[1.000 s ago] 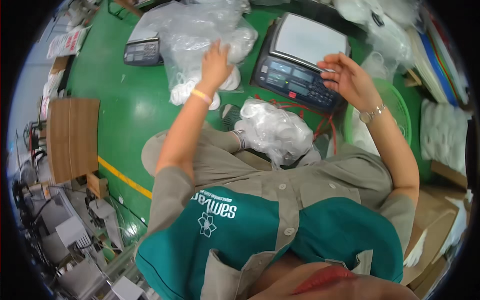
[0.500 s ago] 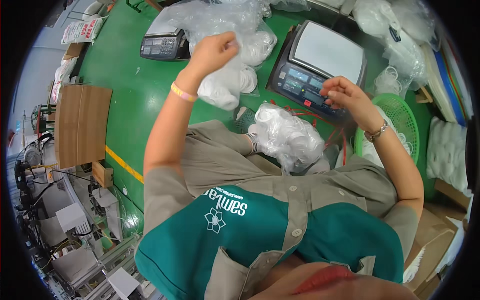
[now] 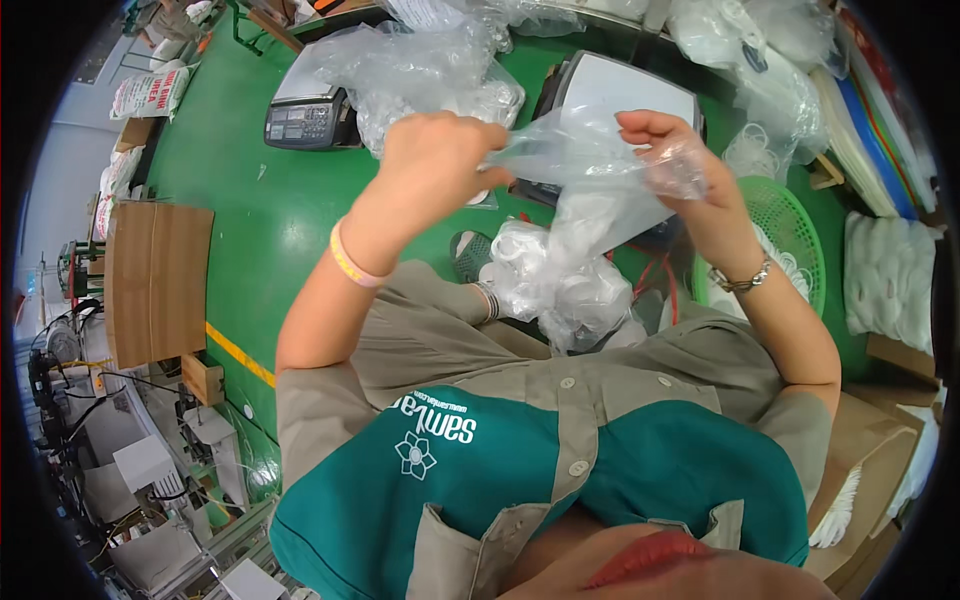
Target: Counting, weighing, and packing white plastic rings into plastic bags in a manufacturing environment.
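A clear plastic bag [image 3: 580, 175] is drawn out between my two hands above my lap. My left hand [image 3: 445, 165] pinches its left end, fingers closed on the film. At the other end, film lies over the palm of my right hand [image 3: 695, 190], whose fingers are curled around it. The film runs down to a bagged bundle of white cord coils [image 3: 570, 290] between my legs; whether it is all one bag is hard to tell. Behind the film stands a scale [image 3: 630, 90] with a pale flat pan, partly covered by it.
A second scale [image 3: 300, 120] stands at the far left beside a heap of clear bags [image 3: 420, 75]. To my right is a green basket [image 3: 780, 210] holding white cord. Red ties [image 3: 672, 285] lie by my leg. A brown cardboard box [image 3: 160, 285] stands at left.
Both hands were apart with no film stretched between them. Now plastic film is up between them, pulled sideways. My left hand has come lower, and the bundle's top is lifted.
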The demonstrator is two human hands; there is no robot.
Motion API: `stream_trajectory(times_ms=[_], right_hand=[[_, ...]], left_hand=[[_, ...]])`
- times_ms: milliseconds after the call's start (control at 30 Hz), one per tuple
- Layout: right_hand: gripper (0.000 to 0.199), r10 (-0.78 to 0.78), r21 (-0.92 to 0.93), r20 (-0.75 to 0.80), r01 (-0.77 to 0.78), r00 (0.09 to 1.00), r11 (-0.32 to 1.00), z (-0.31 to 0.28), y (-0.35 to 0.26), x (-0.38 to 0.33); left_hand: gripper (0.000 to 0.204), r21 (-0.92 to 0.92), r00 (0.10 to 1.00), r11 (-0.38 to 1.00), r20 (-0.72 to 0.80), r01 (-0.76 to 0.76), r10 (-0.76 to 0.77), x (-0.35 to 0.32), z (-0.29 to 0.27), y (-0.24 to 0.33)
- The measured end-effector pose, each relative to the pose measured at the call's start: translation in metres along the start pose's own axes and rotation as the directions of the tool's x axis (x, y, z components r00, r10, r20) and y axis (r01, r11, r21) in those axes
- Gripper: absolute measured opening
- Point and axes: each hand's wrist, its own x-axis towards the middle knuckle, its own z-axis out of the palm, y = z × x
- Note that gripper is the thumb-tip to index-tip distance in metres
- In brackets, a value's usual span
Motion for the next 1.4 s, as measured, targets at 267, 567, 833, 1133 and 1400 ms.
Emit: stream_trajectory(times_ms=[267, 567, 833, 1133, 1400], right_hand=[[0.023, 0.036, 0.495, 0.043, -0.053, 0.998, 0.867, -0.027, -0.041, 0.004], [0.029, -0.02, 0.612, 0.137, -0.069, 0.99, 0.788, -0.035, -0.048, -0.001], [0.014, 0.061, 0.921, -0.179, 0.146, 0.982, 0.36, -0.07, -0.046, -0.009], [0.025, 0.336, 0.775, -0.093, -0.144, 0.937, 0.616, -0.069, -0.003, -0.002], [0.012, 0.462, 0.607, -0.058, -0.336, 0.885, 0.72, -0.017, 0.02, 0.003]], left_hand=[[0.064, -0.791, 0.985, 0.607, -0.153, -0.077, -0.076, 0.022, 0.012, -0.03], [0.065, -0.969, 0.929, 0.127, 0.24, 0.212, 0.28, 0.056, 0.065, -0.022], [0.034, -0.981, 0.986, 0.114, 0.149, 0.157, -0.07, 0.029, -0.001, -0.016], [0.027, -0.818, 0.962, 0.51, -0.195, -0.267, 0.191, 0.008, -0.003, 0.026], [0.041, -0.416, 0.966, -0.903, -0.258, -0.106, 0.006, 0.031, 0.055, 0.061]])
